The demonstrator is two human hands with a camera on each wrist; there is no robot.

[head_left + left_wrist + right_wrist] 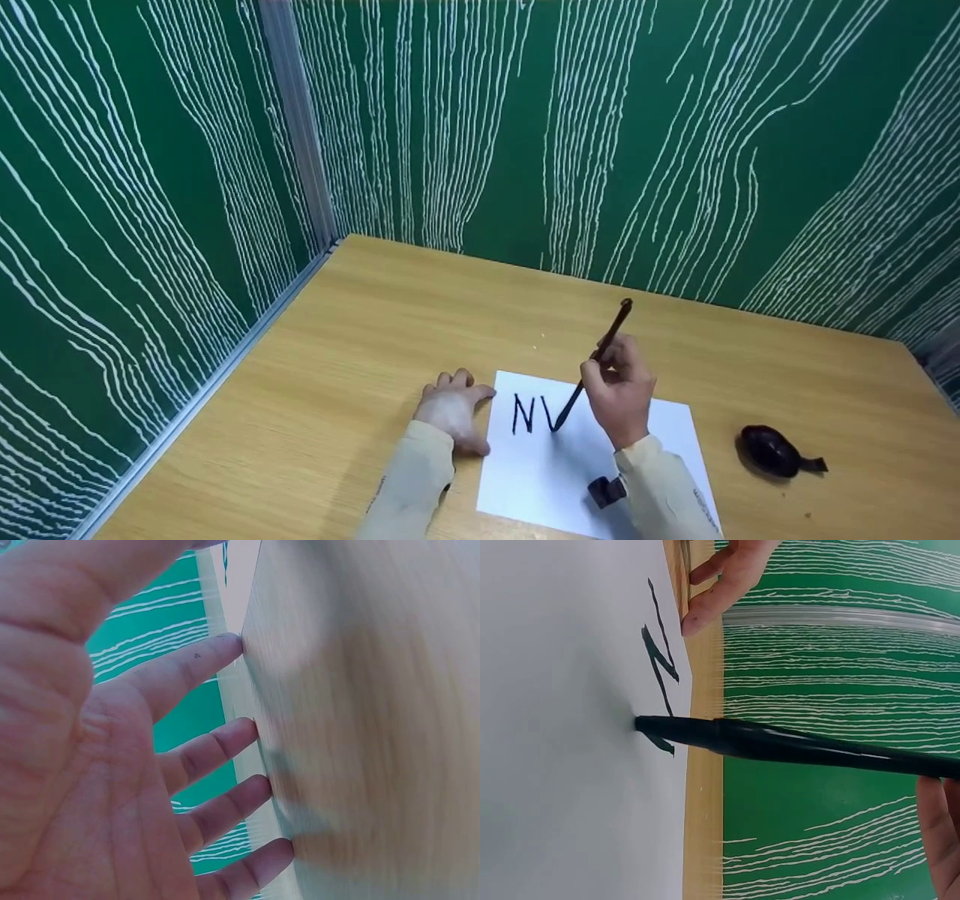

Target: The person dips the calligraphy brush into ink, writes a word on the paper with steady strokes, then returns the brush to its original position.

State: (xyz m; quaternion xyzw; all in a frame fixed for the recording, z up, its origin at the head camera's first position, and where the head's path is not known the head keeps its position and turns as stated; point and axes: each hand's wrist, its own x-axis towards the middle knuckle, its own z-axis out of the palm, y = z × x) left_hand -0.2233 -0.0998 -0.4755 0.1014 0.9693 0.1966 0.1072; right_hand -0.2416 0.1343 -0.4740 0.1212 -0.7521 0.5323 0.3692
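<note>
My right hand (pixel 622 386) pinches a slim dark brush (pixel 613 330) high on its handle, the brush leaning with its top to the right. The black tip rests on a white sheet of paper (pixel 540 480). A black letter N (pixel 523 414) stands near the sheet's upper left, with a slanted stroke (pixel 660 744) beside it ending at the tip. My left hand (pixel 448 407) lies with spread fingers at the sheet's left edge, index fingertip and thumb at the border. In the left wrist view its fingertips (pixel 279 849) touch the wooden table (pixel 390 765).
A glossy black oval dish-like object (pixel 771 451) with a short tail lies right of the paper. A small black block (pixel 604 492) sits by the right cuff, over the sheet. Green walls (pixel 517 135) with white wavy lines stand behind and to the left of the table.
</note>
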